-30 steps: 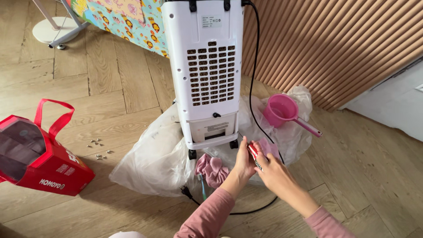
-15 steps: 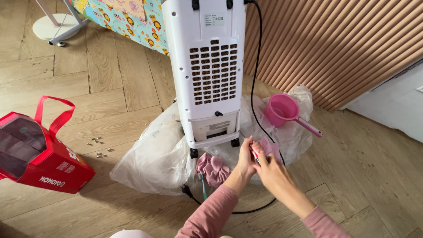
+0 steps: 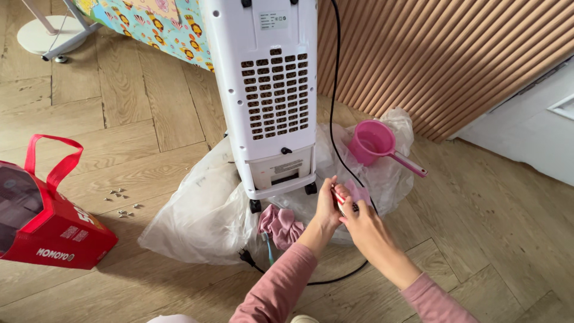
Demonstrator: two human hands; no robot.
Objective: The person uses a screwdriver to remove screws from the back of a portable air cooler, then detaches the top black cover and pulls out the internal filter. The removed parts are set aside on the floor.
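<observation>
My left hand (image 3: pixel 327 206) and my right hand (image 3: pixel 360 222) meet just to the right of the base of a tall white air cooler (image 3: pixel 267 90). Between their fingers is a small red and pink object (image 3: pixel 342 196), mostly hidden, and a pink cloth (image 3: pixel 360 192) shows behind it. Both hands grip that small object; what it is I cannot tell. The cooler stands on a clear plastic sheet (image 3: pixel 197 215). A crumpled pink rag (image 3: pixel 280 224) lies on the sheet to the left of my left wrist.
A pink scoop with a long handle (image 3: pixel 376 143) lies on the plastic at the right. A black power cord (image 3: pixel 333 90) runs down the cooler to a plug (image 3: pixel 245 257). A red bag (image 3: pixel 42 221) sits at the left, with several small screws (image 3: pixel 119 200) nearby. A slatted wooden wall (image 3: pixel 430 54) rises behind.
Both hands stay together beside the cooler's base and have barely shifted; the fingers have worked slightly around the small red and pink object.
</observation>
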